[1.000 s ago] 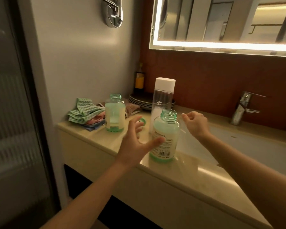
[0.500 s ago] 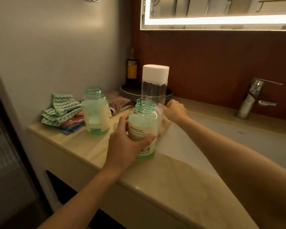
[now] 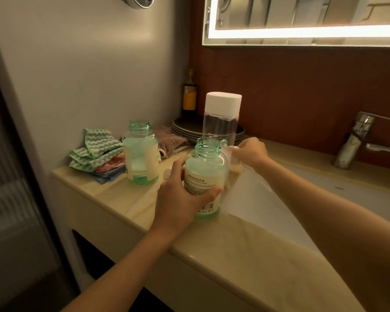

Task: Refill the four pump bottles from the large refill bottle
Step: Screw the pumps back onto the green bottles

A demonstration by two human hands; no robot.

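Note:
Two green-tinted pump bottles stand uncapped on the beige counter (image 3: 122,199). My left hand (image 3: 178,199) grips the near bottle (image 3: 206,167), which carries a printed label. The far bottle (image 3: 140,154) stands free to its left, partly filled. Just behind the near bottle is the tall clear refill bottle (image 3: 221,118) with its white cap on. My right hand (image 3: 252,154) has its fingers curled at the lower right of that bottle. The near bottle hides part of this grip, along with a pale shape beside the fingers.
Folded cloths (image 3: 95,152) lie at the counter's left end by the wall. A stack of dark plates (image 3: 185,129) and a small amber bottle (image 3: 189,95) stand in the back corner. The white sink basin (image 3: 268,199) opens to the right, with a chrome tap (image 3: 356,143) behind it.
My left hand went from open beside the near bottle to gripping it. My right hand moved left to the base of the refill bottle. The camera shifted closer and lower.

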